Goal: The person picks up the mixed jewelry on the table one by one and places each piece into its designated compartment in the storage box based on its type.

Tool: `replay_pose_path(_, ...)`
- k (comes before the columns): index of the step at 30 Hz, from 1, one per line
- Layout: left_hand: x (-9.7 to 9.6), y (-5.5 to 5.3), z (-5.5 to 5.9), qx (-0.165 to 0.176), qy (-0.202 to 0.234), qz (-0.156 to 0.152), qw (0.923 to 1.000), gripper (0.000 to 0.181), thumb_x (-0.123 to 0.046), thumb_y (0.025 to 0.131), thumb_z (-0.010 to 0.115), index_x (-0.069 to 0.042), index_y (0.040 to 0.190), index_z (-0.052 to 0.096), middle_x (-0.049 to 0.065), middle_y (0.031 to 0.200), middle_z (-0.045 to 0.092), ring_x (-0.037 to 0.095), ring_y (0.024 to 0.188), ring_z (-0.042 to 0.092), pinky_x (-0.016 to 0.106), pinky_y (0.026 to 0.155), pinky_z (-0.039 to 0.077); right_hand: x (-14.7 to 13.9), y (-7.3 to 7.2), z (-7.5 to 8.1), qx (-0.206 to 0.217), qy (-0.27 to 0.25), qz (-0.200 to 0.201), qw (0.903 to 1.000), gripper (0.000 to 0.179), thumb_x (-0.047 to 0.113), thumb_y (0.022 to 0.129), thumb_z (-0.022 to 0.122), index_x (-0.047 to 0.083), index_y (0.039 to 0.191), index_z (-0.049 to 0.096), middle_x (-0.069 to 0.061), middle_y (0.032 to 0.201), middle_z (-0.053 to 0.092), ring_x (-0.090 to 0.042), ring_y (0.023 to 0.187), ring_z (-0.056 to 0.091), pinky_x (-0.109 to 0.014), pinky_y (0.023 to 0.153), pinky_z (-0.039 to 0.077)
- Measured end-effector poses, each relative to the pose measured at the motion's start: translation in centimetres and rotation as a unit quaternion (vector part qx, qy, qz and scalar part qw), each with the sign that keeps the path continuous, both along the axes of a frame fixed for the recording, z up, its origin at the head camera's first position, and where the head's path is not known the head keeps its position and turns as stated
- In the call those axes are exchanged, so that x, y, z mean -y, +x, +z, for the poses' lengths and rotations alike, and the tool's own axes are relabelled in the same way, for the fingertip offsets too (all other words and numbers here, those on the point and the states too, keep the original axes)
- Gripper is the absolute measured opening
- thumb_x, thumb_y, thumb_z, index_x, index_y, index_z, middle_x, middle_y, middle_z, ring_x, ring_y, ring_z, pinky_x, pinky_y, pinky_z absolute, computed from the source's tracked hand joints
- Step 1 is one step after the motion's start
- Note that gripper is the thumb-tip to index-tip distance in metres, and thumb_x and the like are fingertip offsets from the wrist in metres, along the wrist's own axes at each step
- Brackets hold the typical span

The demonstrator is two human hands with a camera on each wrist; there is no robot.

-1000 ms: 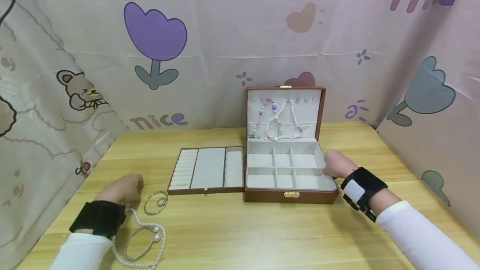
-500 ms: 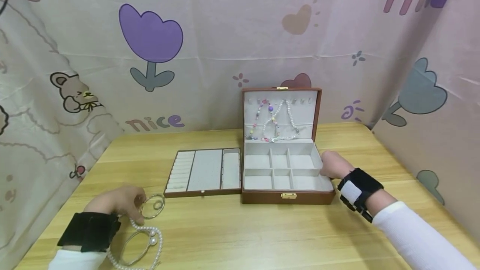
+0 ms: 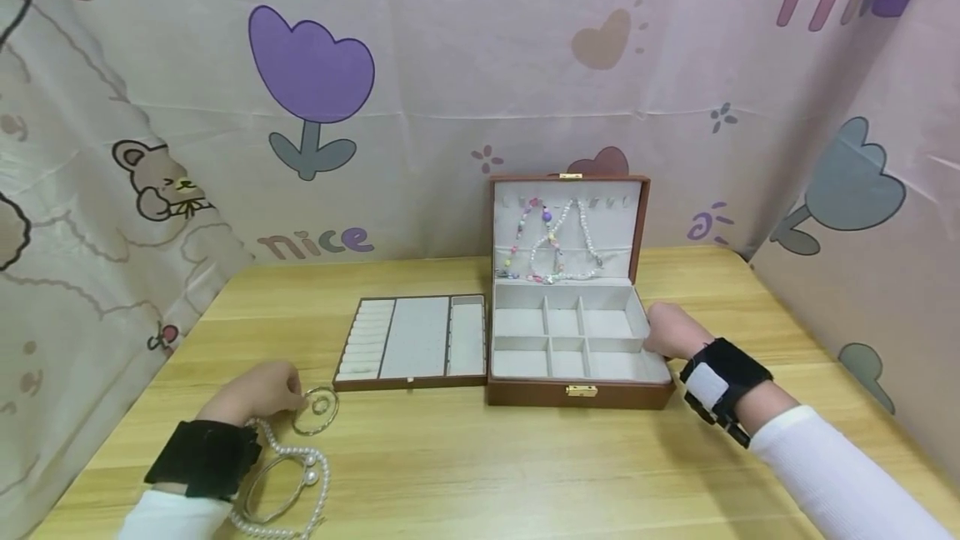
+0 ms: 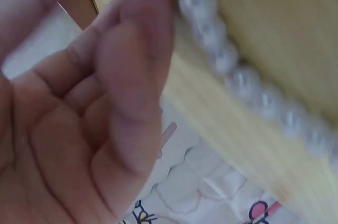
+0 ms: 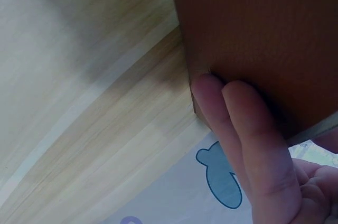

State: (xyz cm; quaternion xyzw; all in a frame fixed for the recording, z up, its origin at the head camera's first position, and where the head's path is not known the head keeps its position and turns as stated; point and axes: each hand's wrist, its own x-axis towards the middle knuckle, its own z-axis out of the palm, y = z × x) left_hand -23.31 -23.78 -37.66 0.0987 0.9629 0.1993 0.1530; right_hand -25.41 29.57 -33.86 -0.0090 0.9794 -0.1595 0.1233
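My left hand point(image 3: 262, 392) pinches the left edge of a thin bangle point(image 3: 334, 413) lying in front of the tray; a smaller ring point(image 3: 320, 405) shows inside its loop. In the left wrist view the thumb and fingertips point(image 4: 150, 7) come together beside blurred pearls. A pearl necklace point(image 3: 326, 482) curls by that wrist around a second bangle point(image 3: 277, 515). My right hand point(image 3: 675, 330) grips the right wall of a brown jewelry box point(image 3: 536, 393); in the right wrist view two fingers point(image 5: 256, 123) lie along its outer side. The box's lid stands up.
A flat jewelry tray point(image 3: 420, 336) with ring rolls lies against the box's left side. Beaded necklaces point(image 3: 587, 232) hang inside the raised lid. The box has several bare compartments. A printed cloth point(image 3: 435, 40) closes off the wooden table point(image 3: 480, 473) behind and at the sides.
My left hand has moved right and forward from beside the necklace to the bangle, and its fingers have closed on the bangle's edge. The right hand stays on the box.
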Motion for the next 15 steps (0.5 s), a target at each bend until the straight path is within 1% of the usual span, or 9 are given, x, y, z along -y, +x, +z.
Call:
replay_pose_path(2,-0.29,-0.03,-0.29,-0.011,-0.001,0.003,0.9999,0.027,-0.002,0.079,0.058,-0.01,0.056,0.045,-0.002,0.052,0.043,0.011,0.049,0.039,0.024,0.049,0.034,-0.02,0.04,-0.05,-0.004,0.001,0.002,1.0,0.01,-0.005,0.076,0.058,-0.009,0.084,0.061,-0.006,0.066,0.053,-0.013,0.053,0.048,-0.021,0.048,0.04)
replay_pose_path(5,-0.56,0.02,-0.48,-0.016,-0.002,0.007,0.9998,0.034,0.004,0.075,0.05,-0.015,0.05,0.036,-0.005,0.045,0.037,0.009,0.043,0.034,0.023,0.046,0.031,-0.02,0.1,-0.08,-0.008,0.002,0.003,1.0,0.01,-0.005,0.076,0.059,-0.009,0.083,0.061,-0.006,0.065,0.052,-0.013,0.053,0.048,-0.021,0.048,0.039)
replay_pose_path(7,-0.64,0.12,-0.42,-0.018,-0.003,0.008,0.9998,0.033,0.005,0.074,0.049,-0.014,0.049,0.038,-0.005,0.044,0.038,0.009,0.042,0.034,0.023,0.045,0.031,0.02,0.13,-0.1,-0.009,0.002,0.004,0.9999,0.01,-0.004,0.075,0.059,-0.009,0.083,0.062,-0.005,0.065,0.052,-0.013,0.053,0.047,-0.021,0.048,0.038)
replay_pose_path(9,-0.65,0.19,-0.24,-0.021,-0.005,0.009,0.9997,0.029,0.004,0.073,0.05,-0.012,0.05,0.044,-0.003,0.044,0.042,0.01,0.042,0.037,0.023,0.045,0.032,0.02,0.13,-0.13,-0.008,0.003,0.004,1.0,0.011,-0.004,0.075,0.059,-0.009,0.084,0.062,-0.005,0.065,0.051,-0.013,0.054,0.047,-0.021,0.048,0.038)
replay_pose_path(15,-0.24,0.12,0.43,-0.04,0.001,0.006,0.9992,0.013,0.003,0.071,0.053,-0.005,0.061,0.055,0.002,0.055,0.053,0.014,0.049,0.048,0.027,0.049,0.039,-0.08,0.07,-0.09,-0.012,0.006,0.007,0.9999,0.009,-0.004,0.075,0.059,-0.009,0.082,0.061,-0.005,0.065,0.051,-0.014,0.054,0.047,-0.021,0.048,0.038)
